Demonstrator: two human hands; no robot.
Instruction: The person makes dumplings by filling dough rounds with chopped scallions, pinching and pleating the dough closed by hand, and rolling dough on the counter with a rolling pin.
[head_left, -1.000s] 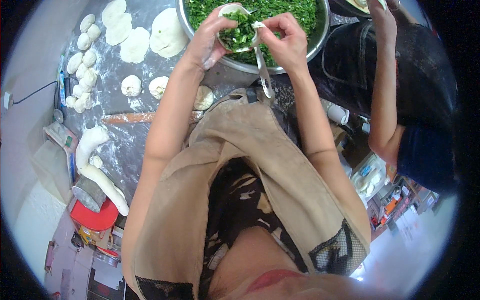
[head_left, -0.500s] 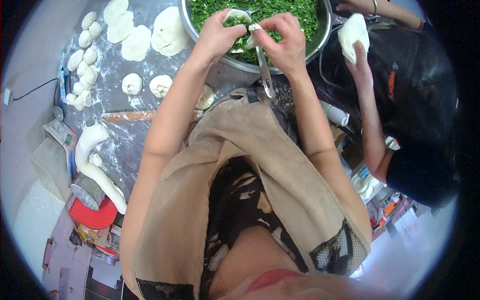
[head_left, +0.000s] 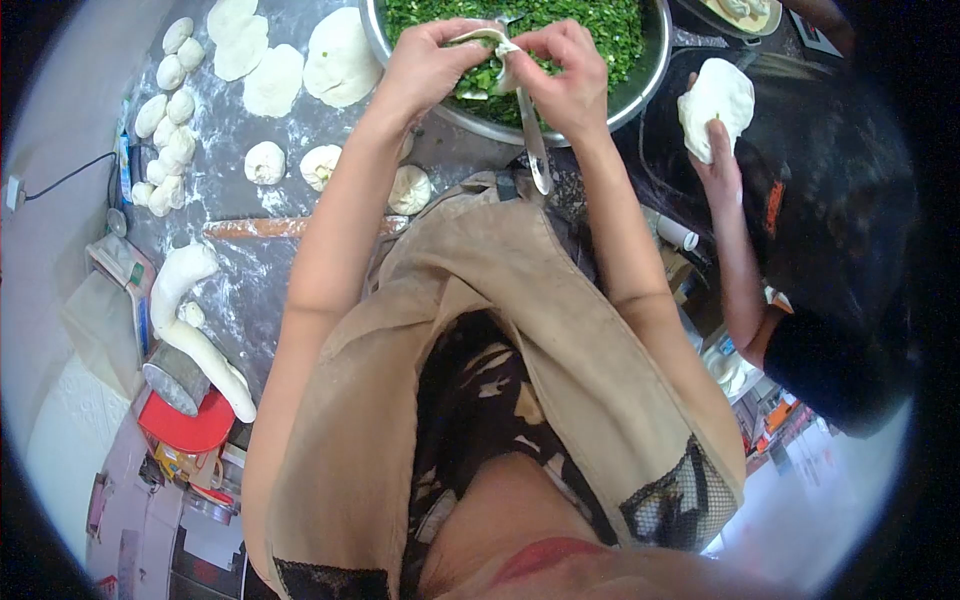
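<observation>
Over a large metal bowl of chopped green filling, both my hands hold one dough wrapper with greens in it. My left hand is closed round its left side, thumb inward. The fingers of my right hand pinch a gathered fold at its right edge. Below the wrapper, a metal spoon leans over the bowl's near rim, its handle toward me. Part of the wrapper is hidden by my fingers.
Left of the bowl lie flat dough rounds, filled buns, small dough pieces, a rolling pin and a long dough roll. At right another person's hand holds a dough piece, near a pan.
My right hand's pinch stays at the wrapper's edge, which is gathered a little more to the left. The other person's dough has shifted slightly right and down, and a pan shows at the upper right.
</observation>
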